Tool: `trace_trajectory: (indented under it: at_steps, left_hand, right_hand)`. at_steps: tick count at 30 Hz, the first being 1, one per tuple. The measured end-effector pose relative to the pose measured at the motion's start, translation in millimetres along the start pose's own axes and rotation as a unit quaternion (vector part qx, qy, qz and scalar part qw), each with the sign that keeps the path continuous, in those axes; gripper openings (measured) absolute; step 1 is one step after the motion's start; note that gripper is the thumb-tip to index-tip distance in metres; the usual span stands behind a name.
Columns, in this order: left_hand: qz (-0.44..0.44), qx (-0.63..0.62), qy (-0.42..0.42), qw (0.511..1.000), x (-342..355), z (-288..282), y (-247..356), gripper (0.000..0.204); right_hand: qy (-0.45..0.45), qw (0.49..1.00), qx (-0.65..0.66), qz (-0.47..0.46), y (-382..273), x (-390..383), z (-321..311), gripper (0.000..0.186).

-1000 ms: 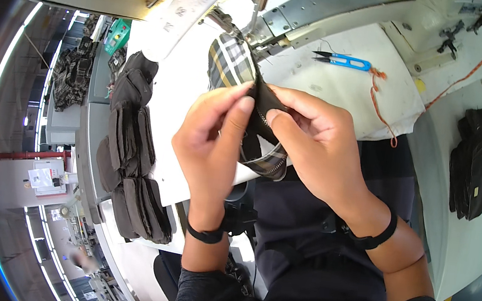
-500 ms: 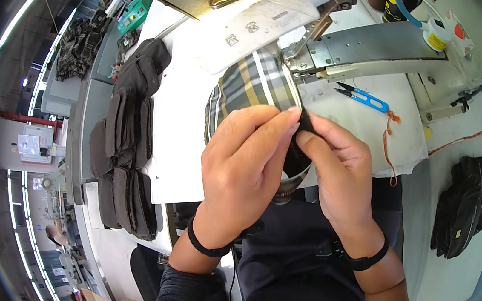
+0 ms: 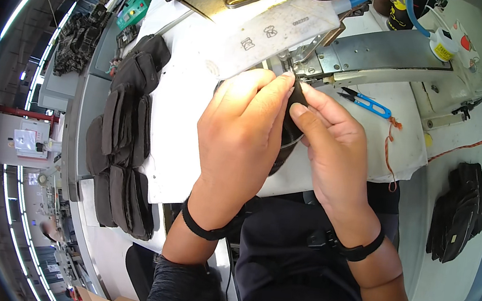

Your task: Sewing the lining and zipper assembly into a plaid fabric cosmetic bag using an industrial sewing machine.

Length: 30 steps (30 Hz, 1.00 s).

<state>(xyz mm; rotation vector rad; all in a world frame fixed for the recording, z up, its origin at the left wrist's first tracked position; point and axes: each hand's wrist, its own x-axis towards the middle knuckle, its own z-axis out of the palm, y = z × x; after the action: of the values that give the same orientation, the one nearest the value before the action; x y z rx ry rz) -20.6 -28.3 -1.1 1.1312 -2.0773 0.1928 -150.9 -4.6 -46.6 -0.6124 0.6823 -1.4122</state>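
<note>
A dark cloth piece [image 3: 292, 127] with a curved edge is pinched between my two hands, close in front of the sewing machine's needle area [image 3: 292, 66]. My left hand [image 3: 238, 126] closes thumb and fingers on its edge, and most of the cloth behind that hand is hidden. My right hand [image 3: 334, 147] grips the same edge from the right, its thumb on the near side and its fingers bent. The fingertips of both hands nearly meet just below the presser foot, which is partly covered by them.
Blue thread snips [image 3: 370, 104] with an orange cord lie right of my hands, beside the machine's metal arm [image 3: 385, 54]. Stacks of dark cloth pieces [image 3: 121, 124] line the left of the white table. Another dark stack [image 3: 459, 213] lies at the right.
Both hands have moved away from me with the cloth, up to the needle area. The plaid side that showed beyond my left hand is now mostly hidden.
</note>
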Motion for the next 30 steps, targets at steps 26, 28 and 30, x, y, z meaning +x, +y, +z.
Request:
trace_trajectory:
  at_steps: [26,28,30]
  left_hand:
    - [0.348,-0.053,-0.106,0.93,47.2,-24.7,-70.1,0.033]
    - [0.344,-0.052,-0.14,0.927,51.8,-30.8,-70.3,0.034]
    - [0.338,-0.05,-0.175,0.924,53.8,-35.6,-70.4,0.035]
  right_hand:
    - [-0.032,0.975,-0.203,-0.084,-2.9,-16.6,-7.2,0.025]
    - [-0.017,0.972,-0.21,-0.105,3.2,-11.6,-7.8,0.031]
    - [-0.026,0.982,-0.16,-0.099,6.6,-9.3,-10.1,0.037]
